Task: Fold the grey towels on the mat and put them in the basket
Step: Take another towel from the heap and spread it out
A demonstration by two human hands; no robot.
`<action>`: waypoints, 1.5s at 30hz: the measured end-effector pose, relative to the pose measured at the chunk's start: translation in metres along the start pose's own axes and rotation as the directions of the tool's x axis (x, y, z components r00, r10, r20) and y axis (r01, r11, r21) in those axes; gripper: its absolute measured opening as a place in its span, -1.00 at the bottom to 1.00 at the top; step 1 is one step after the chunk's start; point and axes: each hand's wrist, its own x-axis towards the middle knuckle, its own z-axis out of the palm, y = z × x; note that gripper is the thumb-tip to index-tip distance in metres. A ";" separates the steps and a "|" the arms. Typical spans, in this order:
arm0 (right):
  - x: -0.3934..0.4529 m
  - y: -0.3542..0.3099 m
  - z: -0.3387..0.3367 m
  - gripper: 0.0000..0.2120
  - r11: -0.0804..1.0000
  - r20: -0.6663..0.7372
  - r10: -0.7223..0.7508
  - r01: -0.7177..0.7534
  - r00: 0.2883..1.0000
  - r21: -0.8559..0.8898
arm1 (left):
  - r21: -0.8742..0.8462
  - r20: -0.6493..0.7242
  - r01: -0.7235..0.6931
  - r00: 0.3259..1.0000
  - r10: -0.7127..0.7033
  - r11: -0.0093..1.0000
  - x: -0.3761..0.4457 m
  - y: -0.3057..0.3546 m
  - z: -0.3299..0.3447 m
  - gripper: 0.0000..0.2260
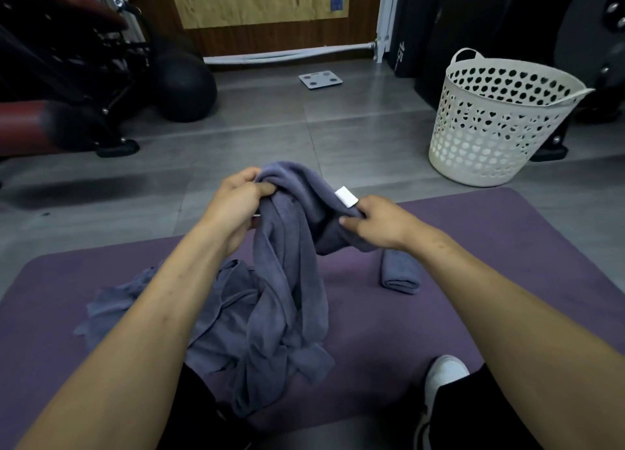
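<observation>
Gripping the grey towel (291, 246) above the purple mat (456, 280), the left hand (236, 202) bunches it; the right hand (378, 223) pinches its edge. Folded towel (400, 273) lies just right; basket (493, 121) beyond the mat, seemingly empty.

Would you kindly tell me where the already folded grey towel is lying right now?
In the head view, the folded towel lies on the purple mat, right of centre, just below the right hand, with the white basket beyond it.
</observation>
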 end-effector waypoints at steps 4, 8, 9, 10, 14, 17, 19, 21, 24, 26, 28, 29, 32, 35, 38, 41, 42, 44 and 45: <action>-0.006 -0.023 0.021 -0.60 0.951 0.212 -0.111 0.041 0.971 0.308 | -0.316 0.062 0.155 0.988 -0.142 0.936 -0.002 0.000 0.009 -0.84; 0.006 -0.035 0.047 -0.87 0.972 -0.043 -0.121 0.127 0.992 0.198 | -0.479 0.093 0.189 0.982 -0.164 0.857 -0.006 0.000 0.013 -0.84; 0.010 -0.036 0.046 -0.91 0.967 -0.078 -0.082 0.099 0.994 0.235 | -0.457 0.070 0.177 0.984 -0.163 0.872 -0.007 -0.001 0.011 -0.86; 0.012 -0.037 0.043 -0.91 0.950 -0.071 -0.042 0.062 0.997 0.305 | -0.358 0.039 0.155 0.988 -0.151 0.921 -0.007 -0.003 0.008 -0.92; 0.012 -0.039 0.024 -0.88 0.889 0.031 -0.133 0.105 0.991 0.446 | 0.199 0.117 0.174 0.973 -0.200 0.964 -0.013 -0.015 -0.005 -0.75; 0.014 -0.039 0.015 -0.88 0.901 0.022 -0.211 0.186 0.977 0.393 | 0.117 0.183 0.220 0.954 -0.239 0.968 -0.020 -0.014 0.001 -0.83; 0.015 -0.041 0.016 -0.90 0.897 -0.010 -0.203 0.190 0.979 0.400 | 0.052 0.115 0.192 0.974 -0.197 0.980 -0.018 -0.012 0.006 -0.92; 0.012 -0.044 0.020 -0.86 0.869 -0.088 -0.180 0.200 0.980 0.452 | 0.006 0.010 0.176 0.984 -0.176 0.984 -0.013 -0.013 0.009 -0.91; 0.004 -0.040 0.024 -0.55 0.819 -0.074 -0.072 0.101 0.995 0.565 | -0.233 -0.072 0.191 0.974 -0.213 0.954 -0.008 -0.011 0.008 -0.91; -0.004 -0.033 0.031 -0.39 0.860 0.110 -0.045 -0.018 0.993 0.510 | -0.543 -0.080 0.183 0.960 -0.267 0.820 -0.007 -0.003 0.006 -0.86; -0.008 -0.025 0.046 -0.44 0.892 0.258 -0.006 -0.112 0.966 0.439 | -0.725 -0.079 0.156 0.949 -0.306 0.671 -0.006 0.004 0.003 -0.84; -0.008 -0.023 0.053 -0.60 0.886 0.265 0.011 -0.133 0.964 0.445 | -0.761 -0.076 0.146 0.948 -0.311 0.632 -0.005 0.006 0.000 -0.84; -0.001 -0.021 0.059 -0.91 0.888 0.135 0.038 -0.096 0.990 0.450 | -0.684 -0.069 0.201 0.940 -0.335 0.702 -0.007 0.002 -0.010 -0.84; 0.002 -0.025 0.042 -0.90 0.934 0.118 -0.015 -0.028 0.993 0.356 | -0.439 -0.126 0.373 0.875 -0.467 0.818 -0.009 -0.012 -0.022 -0.85; 0.007 -0.029 0.023 -0.83 0.952 0.143 -0.082 0.035 0.986 0.305 | 0.168 -0.337 0.395 0.884 -0.324 0.903 -0.005 -0.020 -0.032 -0.65; 0.012 -0.036 0.010 -0.87 0.966 0.103 -0.151 0.124 0.983 0.226 | 0.625 0.117 -0.204 0.979 0.168 0.754 -0.006 -0.025 -0.026 -0.17; 0.013 -0.037 0.009 -0.88 0.968 0.092 -0.181 0.160 0.979 0.196 | 0.657 0.303 -0.354 0.932 0.197 0.666 -0.011 -0.026 -0.018 -0.18; 0.014 -0.040 0.008 -0.85 0.957 0.044 -0.227 0.215 0.973 0.196 | 0.706 0.358 -0.441 0.897 0.259 0.554 -0.010 -0.033 -0.010 -0.42; 0.015 -0.039 0.009 -0.81 0.949 0.009 -0.224 0.216 0.975 0.232 | 0.728 0.289 -0.421 0.904 0.315 0.541 -0.008 -0.036 -0.009 -0.57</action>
